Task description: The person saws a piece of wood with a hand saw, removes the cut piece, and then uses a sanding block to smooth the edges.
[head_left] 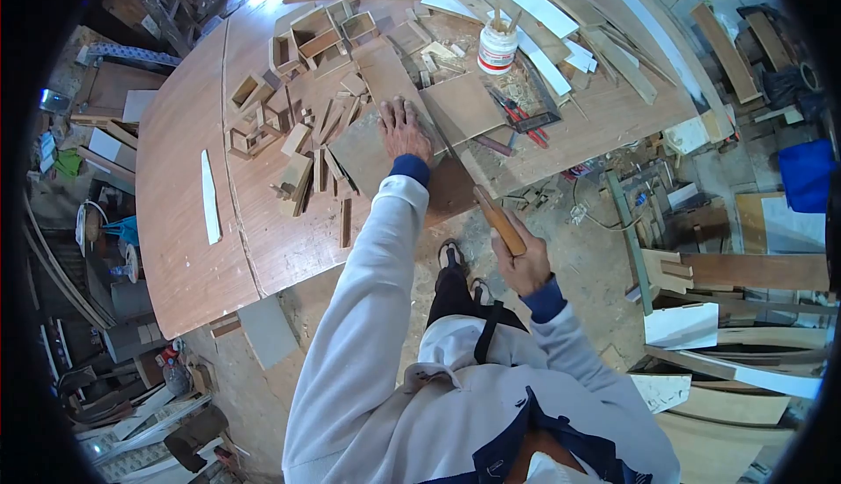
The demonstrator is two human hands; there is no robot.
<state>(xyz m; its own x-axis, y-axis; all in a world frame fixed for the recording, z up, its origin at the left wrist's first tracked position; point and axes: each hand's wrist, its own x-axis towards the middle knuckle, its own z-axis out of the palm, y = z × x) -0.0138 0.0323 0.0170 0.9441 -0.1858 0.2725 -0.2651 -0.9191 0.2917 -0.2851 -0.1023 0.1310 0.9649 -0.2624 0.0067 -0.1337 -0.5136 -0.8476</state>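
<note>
Workshop, cluttered: a brown wooden surface (188, 261) was set above a dusty floor (583, 261). Laid near the front edge of the surface was one thin wooden board (357, 149); on it the left hand (406, 134) was placed palm down, fingers extended, with nothing grasped. Item held: one wooden-handled tool (502, 224), its handle enclosed by the curled right hand (528, 265) just off the front edge; its working end could not be made out. Left of the board, wood offcuts (296, 140) were scattered; beyond these, small open wooden boxes (320, 43) were grouped. To the right were recorded one white plastic tub (498, 49), sticks stood in it, and red-handled pliers (536, 137). One white strip (210, 197) was laid apart, far left.
</note>
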